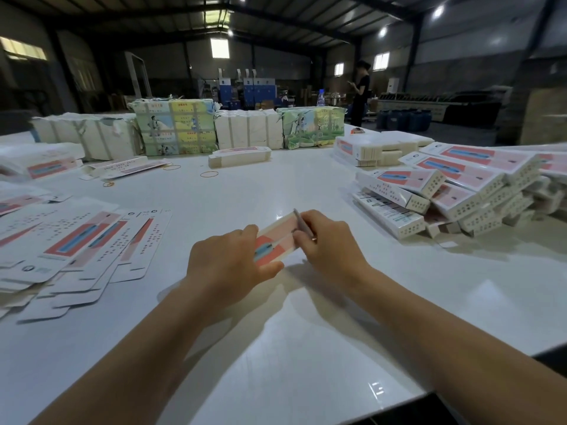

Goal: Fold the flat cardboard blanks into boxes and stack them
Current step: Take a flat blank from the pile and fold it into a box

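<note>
— What's in the person's grip?

— One carton [277, 239], pink and salmon with a blue strip printed along it, white at the edges. It sits on the white desk [276, 348] between both hands. The left hand [228, 260] curls round its near end, thumb along the near edge. The right hand [325, 240] pinches the far end, where a thin flap stands up against the fingertips.

— Folded or flat?

— Partly hidden by the hands; I cannot tell.

— And around that carton?

— Left of it, a fanned pile of flat blanks [76, 250], white with the same pink and blue panel and rows of small dark marks; they overlap too much to count. Right of it, a heap of finished boxes [445, 194], long and white with dotted end flaps, also too jumbled to count.

— Farther back?

— Beyond the carton, three rubber bands [209, 173] lie loose on the desk, then one small bundle of blanks [239, 157]. Behind that, a row of four strapped packs [175, 130]: two plain white, two wrapped in printed paper. One person [360, 93] stands far off behind the desk.
</note>
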